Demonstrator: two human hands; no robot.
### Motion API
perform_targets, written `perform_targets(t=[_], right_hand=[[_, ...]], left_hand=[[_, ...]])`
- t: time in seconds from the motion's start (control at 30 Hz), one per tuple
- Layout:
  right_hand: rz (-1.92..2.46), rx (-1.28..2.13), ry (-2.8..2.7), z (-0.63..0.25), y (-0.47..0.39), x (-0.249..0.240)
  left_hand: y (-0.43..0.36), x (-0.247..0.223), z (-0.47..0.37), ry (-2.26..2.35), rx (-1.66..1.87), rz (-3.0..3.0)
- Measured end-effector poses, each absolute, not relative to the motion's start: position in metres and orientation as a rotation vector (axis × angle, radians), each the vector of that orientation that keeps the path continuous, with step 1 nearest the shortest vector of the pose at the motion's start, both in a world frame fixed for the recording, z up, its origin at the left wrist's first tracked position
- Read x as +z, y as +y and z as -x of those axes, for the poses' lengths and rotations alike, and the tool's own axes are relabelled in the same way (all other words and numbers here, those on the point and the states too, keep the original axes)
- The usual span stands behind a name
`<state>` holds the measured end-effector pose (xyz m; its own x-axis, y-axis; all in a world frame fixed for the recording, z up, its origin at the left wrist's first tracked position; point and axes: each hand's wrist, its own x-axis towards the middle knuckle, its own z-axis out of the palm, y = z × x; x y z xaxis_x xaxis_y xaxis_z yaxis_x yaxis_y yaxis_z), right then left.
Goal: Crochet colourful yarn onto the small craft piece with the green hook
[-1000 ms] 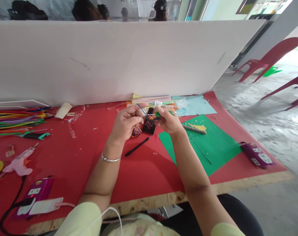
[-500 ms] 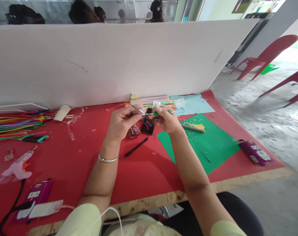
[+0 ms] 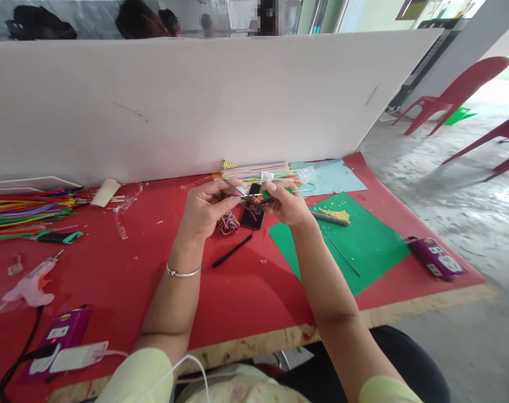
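Observation:
My right hand (image 3: 288,202) is closed around the green handle of a crochet hook (image 3: 275,193), its thin metal shaft pointing left. Close by, my left hand (image 3: 210,204) pinches dark multicoloured yarn (image 3: 230,184) between thumb and fingers at the hook's tip. A small dark, multicoloured piece of yarn work (image 3: 257,199) hangs between both hands; its stitches are too small to make out. Below my left fingers lies a ball of multicoloured yarn (image 3: 227,223). A black phone (image 3: 251,215) rests on the red table cover behind the work.
A black pen (image 3: 232,251) lies nearer me. To the right is a green sheet (image 3: 355,246) with a grey stick (image 3: 330,218) on it, then a purple box (image 3: 437,258). On the left are pipe cleaners (image 3: 28,210), a pink glue gun (image 3: 32,284) and a cable. A white board (image 3: 221,106) stands behind.
Both hands stay nearly in place over the table. The left fingers and the yarn work have shifted very slightly; both hands keep their hold.

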<state>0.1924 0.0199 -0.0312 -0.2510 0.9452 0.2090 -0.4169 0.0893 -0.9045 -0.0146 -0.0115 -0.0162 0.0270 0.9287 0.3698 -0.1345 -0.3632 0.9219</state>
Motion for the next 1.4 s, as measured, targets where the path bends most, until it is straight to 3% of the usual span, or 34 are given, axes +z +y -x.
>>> perform_targets(t=[1.4], right_hand=[[0.772,1.158,-1.489,-0.212,0.014,-0.024]], left_hand=[[-0.013,-0.013,0.014,1.017,1.527,-1.472]])
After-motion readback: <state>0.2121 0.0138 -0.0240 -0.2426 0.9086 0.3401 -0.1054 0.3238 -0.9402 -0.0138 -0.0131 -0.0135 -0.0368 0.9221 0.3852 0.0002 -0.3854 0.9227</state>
